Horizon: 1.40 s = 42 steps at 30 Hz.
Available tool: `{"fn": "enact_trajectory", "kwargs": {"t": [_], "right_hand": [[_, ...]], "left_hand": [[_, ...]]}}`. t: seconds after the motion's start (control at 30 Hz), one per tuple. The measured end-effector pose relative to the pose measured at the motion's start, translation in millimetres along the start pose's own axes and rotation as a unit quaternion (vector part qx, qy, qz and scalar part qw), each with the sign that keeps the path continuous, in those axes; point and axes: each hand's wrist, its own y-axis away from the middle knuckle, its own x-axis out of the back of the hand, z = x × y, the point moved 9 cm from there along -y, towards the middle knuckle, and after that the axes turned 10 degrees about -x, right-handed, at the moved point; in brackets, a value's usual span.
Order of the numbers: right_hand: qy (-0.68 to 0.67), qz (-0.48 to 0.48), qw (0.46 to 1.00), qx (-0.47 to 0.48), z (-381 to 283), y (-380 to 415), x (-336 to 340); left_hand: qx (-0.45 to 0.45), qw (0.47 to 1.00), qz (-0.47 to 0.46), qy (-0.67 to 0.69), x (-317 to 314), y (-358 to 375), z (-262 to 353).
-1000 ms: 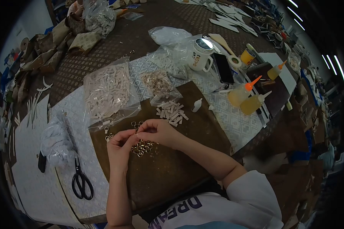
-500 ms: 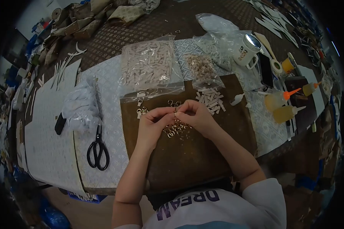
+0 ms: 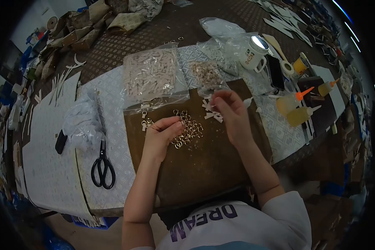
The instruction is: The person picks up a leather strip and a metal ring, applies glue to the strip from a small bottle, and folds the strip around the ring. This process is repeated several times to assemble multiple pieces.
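Left hand [image 3: 162, 133] pinching at ring pile [image 3: 188, 129]; right hand [image 3: 231, 109] grasping white strips [image 3: 210, 110] beside it.

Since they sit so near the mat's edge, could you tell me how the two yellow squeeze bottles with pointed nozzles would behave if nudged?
The two yellow squeeze bottles lie on their sides, so they would probably roll or slide rather than tip. Their translucent walls look like soft plastic, so they likely give under a grip. Each looks largely full of liquid, so probably heavy for its size.

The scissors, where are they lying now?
In the head view, the scissors lie on the pale patterned sheet, left of the left hand, below a crumpled white bag.
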Motion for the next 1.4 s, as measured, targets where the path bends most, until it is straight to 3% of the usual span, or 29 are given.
{"fn": "enact_trajectory", "kwargs": {"t": [0.17, 0.27, 0.4, 0.5, 0.53, 0.63, 0.77, 0.8, 0.9, 1.1, 1.4], "right_hand": [[0.108, 0.208, 0.954, 0.187, -17.4, 37.0, 88.2], [0.169, 0.257, 0.934, 0.181, 0.7, 37.5, 117.8], [0.266, 0.213, 0.928, 0.149, 19.3, 16.4, 124.9], [0.306, 0.228, 0.921, 0.073, 22.3, 8.0, 124.5], [0.323, 0.229, 0.913, 0.1, 17.1, 7.8, 120.9], [0.256, 0.183, 0.947, 0.06, 23.8, 7.2, 113.2], [0.074, 0.041, 0.996, 0.023, 26.9, 37.2, 63.6], [0.116, 0.03, 0.993, 0.006, 27.4, 46.0, 56.6], [0.298, -0.014, 0.952, 0.065, 7.0, 64.4, 27.9], [0.381, -0.009, 0.913, 0.15, -6.7, 73.4, 7.5], [0.42, -0.026, 0.891, 0.171, -5.7, 71.1, -0.5]], "left_hand": [[0.021, 1.0, 0.004, 0.006, -4.8, 4.8, -5.6], [0.033, 0.999, 0.005, -0.014, -3.9, 4.7, -11.9], [0.047, 0.999, -0.02, -0.016, -9.4, 9.4, -14.8], [0.057, 0.998, -0.038, -0.009, -14.7, 10.6, -17.6], [0.062, 0.997, -0.041, -0.007, -15.2, 11.7, -17.3], [0.076, 0.996, -0.054, 0.007, -16.6, 12.8, -19.4], [0.074, 0.995, -0.058, 0.011, -18.5, 13.3, -20.1], [0.076, 0.995, -0.056, 0.006, -18.1, 13.2, -20.9], [0.083, 0.995, -0.056, 0.006, -18.3, 13.6, -22.3], [0.089, 0.994, -0.059, -0.015, -21.2, 15.2, -20.2], [0.09, 0.993, -0.072, -0.036, -22.7, 15.8, -20.8]]}}
